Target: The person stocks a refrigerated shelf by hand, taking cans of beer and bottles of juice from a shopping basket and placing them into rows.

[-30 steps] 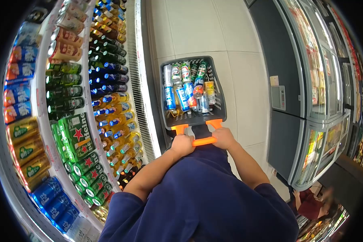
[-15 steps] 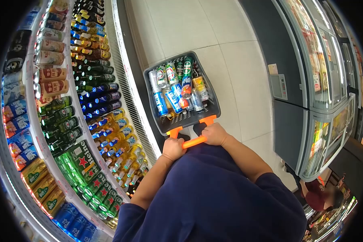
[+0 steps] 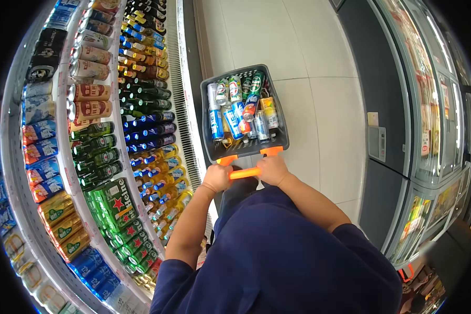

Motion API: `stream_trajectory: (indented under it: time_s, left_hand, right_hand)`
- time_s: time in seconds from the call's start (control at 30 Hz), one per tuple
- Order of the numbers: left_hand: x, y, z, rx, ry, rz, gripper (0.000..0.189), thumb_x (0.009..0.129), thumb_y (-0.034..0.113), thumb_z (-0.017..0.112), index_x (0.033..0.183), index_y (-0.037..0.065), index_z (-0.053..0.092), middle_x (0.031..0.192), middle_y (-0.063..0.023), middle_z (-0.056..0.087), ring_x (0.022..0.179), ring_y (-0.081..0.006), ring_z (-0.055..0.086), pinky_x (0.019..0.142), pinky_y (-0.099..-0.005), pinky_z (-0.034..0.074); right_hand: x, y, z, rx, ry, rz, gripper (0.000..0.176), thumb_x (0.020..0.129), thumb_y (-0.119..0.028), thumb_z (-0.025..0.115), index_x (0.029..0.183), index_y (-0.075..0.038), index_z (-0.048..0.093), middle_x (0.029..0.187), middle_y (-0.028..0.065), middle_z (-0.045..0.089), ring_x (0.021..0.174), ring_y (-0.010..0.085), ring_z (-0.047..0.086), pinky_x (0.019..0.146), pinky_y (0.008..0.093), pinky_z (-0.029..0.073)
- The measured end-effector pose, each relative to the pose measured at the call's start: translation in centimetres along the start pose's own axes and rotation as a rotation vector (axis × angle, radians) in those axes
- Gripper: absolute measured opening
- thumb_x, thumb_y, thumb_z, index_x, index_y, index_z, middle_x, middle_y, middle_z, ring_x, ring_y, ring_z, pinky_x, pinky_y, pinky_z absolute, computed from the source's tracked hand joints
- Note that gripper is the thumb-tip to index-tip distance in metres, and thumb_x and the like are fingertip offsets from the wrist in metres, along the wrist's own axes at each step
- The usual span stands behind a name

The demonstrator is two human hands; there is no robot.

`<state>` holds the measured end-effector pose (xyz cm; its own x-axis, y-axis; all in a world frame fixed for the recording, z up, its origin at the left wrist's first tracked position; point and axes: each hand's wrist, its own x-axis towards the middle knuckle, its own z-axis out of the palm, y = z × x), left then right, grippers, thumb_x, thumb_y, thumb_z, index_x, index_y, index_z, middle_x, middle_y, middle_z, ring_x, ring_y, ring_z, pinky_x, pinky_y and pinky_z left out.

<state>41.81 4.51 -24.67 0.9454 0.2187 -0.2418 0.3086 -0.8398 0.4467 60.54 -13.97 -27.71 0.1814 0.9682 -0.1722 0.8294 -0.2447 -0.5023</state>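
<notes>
My left hand (image 3: 218, 177) is closed round the left part of the orange handle (image 3: 245, 173). On the handle's right part, my right hand (image 3: 272, 170) is wrapped just as firmly. The handle joins a dark grey basket (image 3: 206, 120) in front of my body. Inside lie several cans and bottles: a blue and white can (image 3: 216, 124) at the left, green and white cans (image 3: 235, 89) at the far end, a yellow can (image 3: 269, 111) at the right and a silver can (image 3: 261, 125) near the handle. The basket's underside is hidden.
Drink shelves (image 3: 121, 172) with rows of bottles and cans run along the left, close to the basket. A grey-based glass display cabinet (image 3: 429, 120) stands at the right. Pale floor tiles (image 3: 319, 115) lie between them.
The shelves and cabinet have shifted rightward in view. The basket sits slightly higher and further right, nearer upright. Both hands still hold the handle. The person at the lower right is now mostly hidden.
</notes>
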Motion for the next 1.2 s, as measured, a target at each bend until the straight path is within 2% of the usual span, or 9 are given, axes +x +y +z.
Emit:
stream_trajectory:
  time_s: [0.1,0.2,0.57,0.67,0.83,0.9,1.03,1.07,1.2]
  left_hand:
    - [2.4,-1.5,-2.3,-0.038,-0.029,-0.124,0.018,0.083,0.029,0.072,0.077,0.012,0.07,0.075,-0.0124,0.073,0.073,-0.0347,0.072,0.07,-0.0463,0.058]
    - [4.6,-2.2,-3.3,0.015,-0.102,-0.174,0.017,0.081,0.027,0.075,0.078,0.011,0.07,0.076,-0.0143,0.072,0.074,-0.0374,0.071,0.071,-0.0471,0.058]
    - [13.6,-6.9,-6.5,0.003,-0.102,-0.147,0.018,0.087,0.028,0.067,0.088,0.011,0.074,0.084,-0.0141,0.076,0.081,-0.0345,0.074,0.077,-0.0471,0.059]
    - [15.6,-8.6,-7.1,-0.048,-0.105,-0.137,0.019,0.088,0.028,0.067,0.09,0.011,0.075,0.085,-0.0145,0.076,0.081,-0.0344,0.074,0.077,-0.0476,0.059]
    - [19.7,-10.2,-8.3,-0.091,-0.165,-0.222,0.02,0.089,0.027,0.066,0.095,0.01,0.075,0.089,-0.0167,0.076,0.085,-0.0348,0.075,0.08,-0.0471,0.06]
    - [20.0,-10.2,-8.9,-0.101,-0.059,-0.189,0.018,0.088,0.026,0.068,0.089,0.009,0.074,0.084,-0.0153,0.075,0.082,-0.0346,0.074,0.078,-0.0477,0.06]
    - [21.9,-10.9,-9.9,-0.107,-0.046,-0.177,0.019,0.088,0.026,0.068,0.091,0.009,0.075,0.085,-0.0153,0.075,0.082,-0.0345,0.074,0.078,-0.0471,0.06]
    - [23.9,-11.7,-10.0,-0.136,-0.118,-0.26,0.02,0.089,0.026,0.067,0.094,0.009,0.074,0.089,-0.0158,0.076,0.086,-0.0347,0.075,0.08,-0.0476,0.059]
    - [25.8,-12.2,-11.4,-0.141,-0.17,-0.276,0.021,0.091,0.026,0.066,0.098,0.008,0.074,0.093,-0.0163,0.077,0.091,-0.0352,0.075,0.084,-0.0477,0.059]
  right_hand:
    - [3.7,0.9,-1.8,0.005,0.004,-0.043,0.02,0.08,-0.032,0.071,0.076,-0.012,0.071,0.077,0.0072,0.071,0.076,0.0282,0.071,0.068,0.0461,0.056]
    - [5.6,1.8,-2.6,0.029,0.002,-0.057,0.021,0.079,-0.033,0.073,0.077,-0.012,0.071,0.077,0.0072,0.071,0.076,0.0284,0.071,0.069,0.0461,0.056]
    - [14.2,7.0,-5.5,-0.024,0.093,-0.098,0.022,0.078,-0.033,0.072,0.07,-0.013,0.07,0.074,0.0078,0.07,0.073,0.0305,0.071,0.065,0.0455,0.057]
    - [16.7,7.6,-7.3,-0.038,0.07,-0.083,0.019,0.074,-0.029,0.077,0.072,-0.012,0.068,0.075,0.0095,0.072,0.072,0.0314,0.071,0.066,0.0434,0.059]
    - [20.8,10.5,-8.2,-0.029,0.014,-0.087,0.018,0.077,-0.03,0.074,0.073,-0.012,0.072,0.075,0.0102,0.071,0.074,0.0325,0.071,0.07,0.0444,0.059]
    - [21.1,9.5,-9.6,-0.08,-0.004,-0.046,0.015,0.079,-0.027,0.073,0.076,-0.012,0.072,0.074,0.0105,0.07,0.074,0.0331,0.071,0.071,0.0442,0.06]
    - [22.9,10.0,-11.4,-0.108,-0.009,-0.064,0.015,0.08,-0.027,0.072,0.078,-0.012,0.071,0.074,0.0104,0.07,0.073,0.0325,0.071,0.07,0.0445,0.06]
    - [25.5,12.5,-11.0,-0.067,-0.049,-0.108,0.014,0.08,-0.027,0.072,0.078,-0.013,0.071,0.074,0.0101,0.07,0.073,0.0321,0.071,0.07,0.0444,0.06]
    - [27.5,14.0,-11.9,-0.112,-0.055,-0.147,0.013,0.08,-0.026,0.073,0.077,-0.014,0.07,0.072,0.0092,0.07,0.072,0.0308,0.071,0.068,0.044,0.059]
